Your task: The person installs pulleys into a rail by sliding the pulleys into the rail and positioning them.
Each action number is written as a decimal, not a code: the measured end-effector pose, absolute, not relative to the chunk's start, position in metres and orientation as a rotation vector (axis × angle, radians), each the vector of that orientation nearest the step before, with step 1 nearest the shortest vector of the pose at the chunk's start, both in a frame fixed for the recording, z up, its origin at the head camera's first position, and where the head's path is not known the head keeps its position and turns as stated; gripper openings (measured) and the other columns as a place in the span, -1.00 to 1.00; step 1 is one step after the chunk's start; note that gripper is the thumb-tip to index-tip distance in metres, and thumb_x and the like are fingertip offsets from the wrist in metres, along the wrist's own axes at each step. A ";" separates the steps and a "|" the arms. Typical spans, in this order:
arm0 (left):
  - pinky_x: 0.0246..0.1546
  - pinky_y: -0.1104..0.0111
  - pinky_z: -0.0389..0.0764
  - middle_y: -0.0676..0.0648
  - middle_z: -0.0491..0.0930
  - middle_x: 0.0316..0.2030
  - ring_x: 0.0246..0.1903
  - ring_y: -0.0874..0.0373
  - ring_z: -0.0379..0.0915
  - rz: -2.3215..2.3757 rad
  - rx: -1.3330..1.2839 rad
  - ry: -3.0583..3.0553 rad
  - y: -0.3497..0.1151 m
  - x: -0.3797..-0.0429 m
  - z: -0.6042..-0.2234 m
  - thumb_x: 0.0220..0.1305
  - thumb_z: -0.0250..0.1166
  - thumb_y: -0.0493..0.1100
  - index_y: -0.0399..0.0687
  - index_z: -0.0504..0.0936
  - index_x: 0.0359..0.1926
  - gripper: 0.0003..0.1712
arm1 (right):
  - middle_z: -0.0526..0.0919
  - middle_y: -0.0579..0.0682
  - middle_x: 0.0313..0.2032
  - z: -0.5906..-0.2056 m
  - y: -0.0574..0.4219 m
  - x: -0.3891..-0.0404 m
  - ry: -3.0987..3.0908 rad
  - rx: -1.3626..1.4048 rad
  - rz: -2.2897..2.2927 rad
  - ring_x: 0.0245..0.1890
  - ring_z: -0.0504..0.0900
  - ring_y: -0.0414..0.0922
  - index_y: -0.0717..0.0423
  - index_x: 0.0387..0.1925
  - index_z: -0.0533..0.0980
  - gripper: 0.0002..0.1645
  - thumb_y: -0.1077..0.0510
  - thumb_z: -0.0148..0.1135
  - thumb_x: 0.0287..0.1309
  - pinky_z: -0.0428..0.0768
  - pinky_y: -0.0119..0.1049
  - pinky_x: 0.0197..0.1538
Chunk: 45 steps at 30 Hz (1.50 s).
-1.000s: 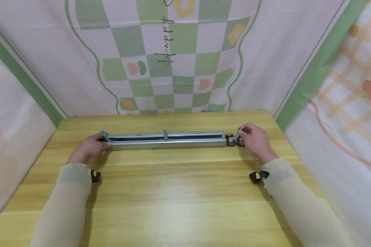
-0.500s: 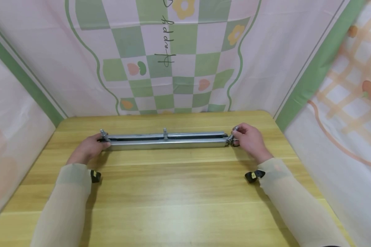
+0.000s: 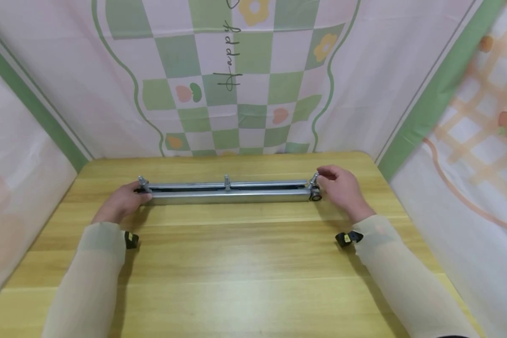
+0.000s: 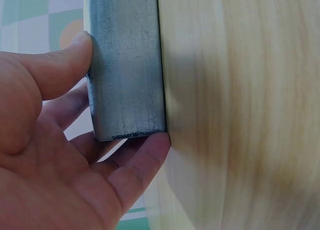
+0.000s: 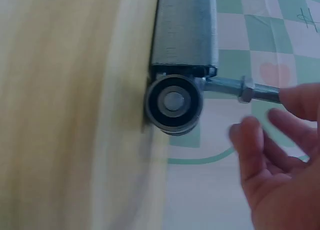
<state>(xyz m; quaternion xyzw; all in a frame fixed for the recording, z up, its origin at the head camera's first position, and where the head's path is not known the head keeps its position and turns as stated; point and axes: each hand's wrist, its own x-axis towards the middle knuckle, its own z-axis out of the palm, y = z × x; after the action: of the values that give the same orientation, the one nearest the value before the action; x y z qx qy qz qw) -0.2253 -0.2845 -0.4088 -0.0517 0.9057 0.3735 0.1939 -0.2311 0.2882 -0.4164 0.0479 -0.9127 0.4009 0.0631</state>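
A long slotted metal track (image 3: 232, 197) lies across the table. My left hand (image 3: 124, 201) grips its left end; in the left wrist view the thumb rests on the top edge and a finger reaches under the end. A roller hanger's bolt (image 3: 142, 182) stands up there, and another hanger bolt (image 3: 226, 182) rises mid-track. At the right end, a third roller hanger (image 5: 174, 102) sits partly in the channel, one wheel outside. My right hand (image 3: 342, 190) touches its bolt (image 5: 227, 87) with the thumb, the other visible fingers apart from it, loosely bent.
The wooden table (image 3: 236, 263) extends in front of the track toward me. Behind it hangs a checked, printed cloth (image 3: 245, 94), with more cloth on both sides. Black wrist cameras (image 3: 348, 238) sit at both sleeves.
My right hand has moved left, bringing the roller hanger into the track's right end, and its fingers have loosened from the bolt. The left hand still holds the track in place.
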 end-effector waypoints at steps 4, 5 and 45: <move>0.27 -0.41 -0.17 -0.42 -0.19 0.50 0.40 -0.52 -0.33 1.051 -0.141 2.537 -0.283 -0.226 -0.407 0.48 0.11 0.12 -0.08 -0.16 0.58 -0.09 | 0.68 0.13 -0.03 -0.411 0.286 -0.231 -2.723 0.193 1.073 -0.02 0.58 0.10 0.19 0.07 0.61 -0.63 0.04 0.14 0.43 0.54 0.07 0.02; 0.27 -0.41 -0.17 -0.42 -0.19 0.51 0.41 -0.52 -0.33 1.049 -0.141 2.535 -0.282 -0.226 -0.407 0.49 0.10 0.12 -0.08 -0.16 0.58 -0.09 | 0.69 0.13 -0.05 -0.409 0.284 -0.231 -2.726 0.210 1.040 -0.04 0.59 0.10 0.18 0.05 0.62 -0.64 0.04 0.15 0.42 0.54 0.08 0.01; 0.29 -0.38 -0.13 -0.42 -0.21 0.50 0.40 -0.52 -0.32 1.050 -0.153 2.530 -0.284 -0.227 -0.408 0.48 0.11 0.12 -0.09 -0.16 0.58 -0.09 | 0.75 0.12 -0.20 -0.403 0.243 -0.238 -2.724 0.309 0.956 -0.20 0.66 0.05 0.21 -0.14 0.71 -0.79 0.17 0.26 0.34 0.59 -0.02 -0.14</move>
<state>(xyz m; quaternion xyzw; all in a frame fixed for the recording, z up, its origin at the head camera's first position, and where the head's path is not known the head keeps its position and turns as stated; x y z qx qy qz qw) -0.2274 -0.2844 -0.4084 -0.0546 0.9039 0.3753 0.1979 -0.2378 0.2433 -0.4028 0.1057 -0.9315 0.3271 0.1189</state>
